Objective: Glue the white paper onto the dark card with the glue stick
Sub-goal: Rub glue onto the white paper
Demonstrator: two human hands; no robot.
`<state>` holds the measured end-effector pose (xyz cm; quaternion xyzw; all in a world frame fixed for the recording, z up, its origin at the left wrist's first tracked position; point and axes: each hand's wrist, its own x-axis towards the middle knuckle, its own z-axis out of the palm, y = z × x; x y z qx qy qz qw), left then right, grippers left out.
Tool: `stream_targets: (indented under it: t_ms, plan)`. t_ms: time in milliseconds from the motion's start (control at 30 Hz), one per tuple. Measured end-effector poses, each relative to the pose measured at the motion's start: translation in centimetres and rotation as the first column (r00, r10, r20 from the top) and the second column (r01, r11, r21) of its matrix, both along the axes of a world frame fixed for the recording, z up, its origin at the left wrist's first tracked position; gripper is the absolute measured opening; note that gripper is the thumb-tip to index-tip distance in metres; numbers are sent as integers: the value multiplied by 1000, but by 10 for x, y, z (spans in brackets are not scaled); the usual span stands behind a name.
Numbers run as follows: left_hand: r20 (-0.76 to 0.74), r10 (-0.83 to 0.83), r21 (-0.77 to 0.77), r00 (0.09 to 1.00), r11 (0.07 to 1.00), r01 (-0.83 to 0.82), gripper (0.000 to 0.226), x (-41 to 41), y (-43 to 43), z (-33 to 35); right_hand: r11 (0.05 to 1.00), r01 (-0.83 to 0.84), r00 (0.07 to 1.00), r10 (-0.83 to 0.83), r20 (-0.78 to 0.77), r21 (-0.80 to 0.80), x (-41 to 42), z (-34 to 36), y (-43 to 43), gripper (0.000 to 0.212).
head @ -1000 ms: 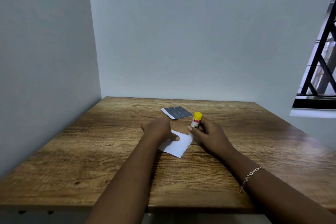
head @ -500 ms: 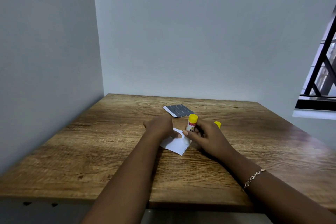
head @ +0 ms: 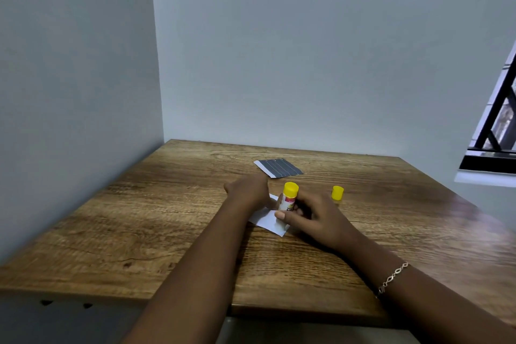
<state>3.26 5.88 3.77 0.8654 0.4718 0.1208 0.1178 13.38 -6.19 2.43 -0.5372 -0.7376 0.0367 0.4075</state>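
On white paper [head: 268, 220], glue stick [head: 288, 198] farther inward.

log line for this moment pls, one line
step: gluing | left hand: pins white paper | right hand: grip on glue stick, upright on paper | cap: off, on table | dark card: apart, bare

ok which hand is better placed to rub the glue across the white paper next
Right. The right hand already grips the glue stick, upended on the white paper, its cap off on the table. The left hand pins the paper flat.
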Motion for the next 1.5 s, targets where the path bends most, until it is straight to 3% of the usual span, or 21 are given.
stream_targets:
  t_ms: [100, 267, 367, 400, 467, 567, 1233, 1367, 1500]
  plan:
    - [6, -21, 7, 1000, 1000, 21, 28, -1, 0, 1, 1000, -18, 1000, 18, -6, -9, 0, 0, 0, 10]
    - [-43, -200, 15, 979, 979, 201, 45, -1, 2, 4, 1000, -23, 972, 19, -232, -15, 4, 2, 0, 12]
    - [-71, -266, -24, 961, 964, 265, 45, -3, 6, 5, 998, -51, 913, 56, -404, 22, 5, 3, 0, 6]
    - [-58, -279, -40, 958, 960, 277, 40, -3, 8, 4, 998, -45, 891, 65, -449, 53, 7, 3, 0, 15]
    - [-32, -292, -60, 956, 955, 290, 33, -4, 11, 5, 996, 5, 836, 45, -547, 89, 10, 4, 1, 21]
    - [-4, -265, -80, 964, 961, 264, 33, -4, 13, 6, 990, 112, 778, -32, -628, 88, 15, 5, 4, 12]
    - [92, -194, -128, 977, 970, 205, 30, -3, 12, 5, 991, 131, 792, -85, -604, 33, 18, 3, 6, 13]
    - [94, -65, 12, 993, 998, 64, 25, -5, 18, 3, 991, 130, 811, -95, -578, 20, 19, 2, 5, 14]
    - [57, 25, -38, 998, 999, -23, 43, -6, 24, -4, 984, 172, 862, -169, -477, -38, 20, 1, 7, 14]
